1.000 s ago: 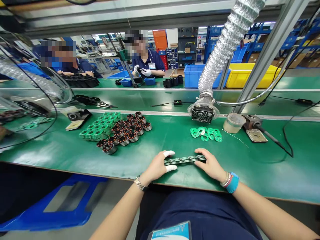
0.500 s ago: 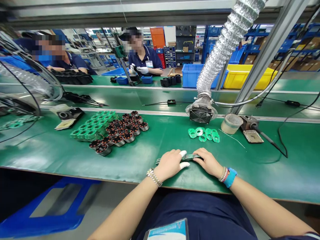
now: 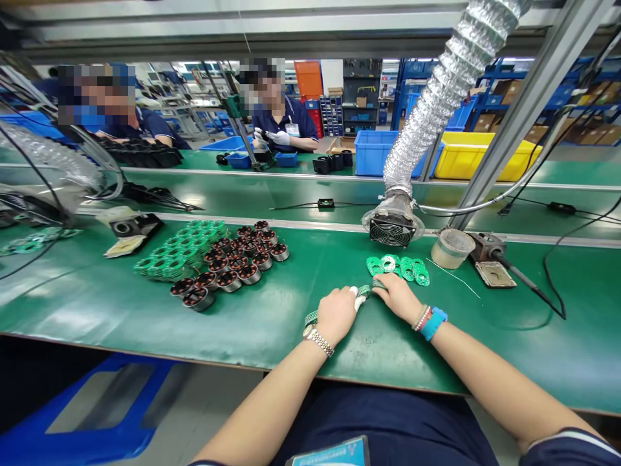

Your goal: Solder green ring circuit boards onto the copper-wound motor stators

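Note:
My left hand point(image 3: 336, 314), white covers on some fingertips, is closed around a stack of green circuit boards point(image 3: 311, 318). One end of the stack sticks out by the wrist, the other past the fingertips. My right hand point(image 3: 398, 299) pinches the far end piece of the boards point(image 3: 378, 283) between thumb and fingers. The boards slant up to the right and seem bent or parted between the hands; I cannot tell which. Just behind my right hand lie several loose round green boards point(image 3: 421, 272), partly overlapping.
Left on the green bench point(image 3: 272, 330) are stacked green board panels point(image 3: 182, 249) and several copper-wound motor stators point(image 3: 228, 279). A fume fan point(image 3: 392, 231) hangs ahead. A round tub point(image 3: 452, 248), solder wire point(image 3: 456, 277) and a soldering iron point(image 3: 521, 283) lie right. Co-workers sit across the bench.
The board stack has gone from nearly level to slanting up rightward. My left fingers have closed onto it, and my right hand has shifted up and left, toward the loose boards.

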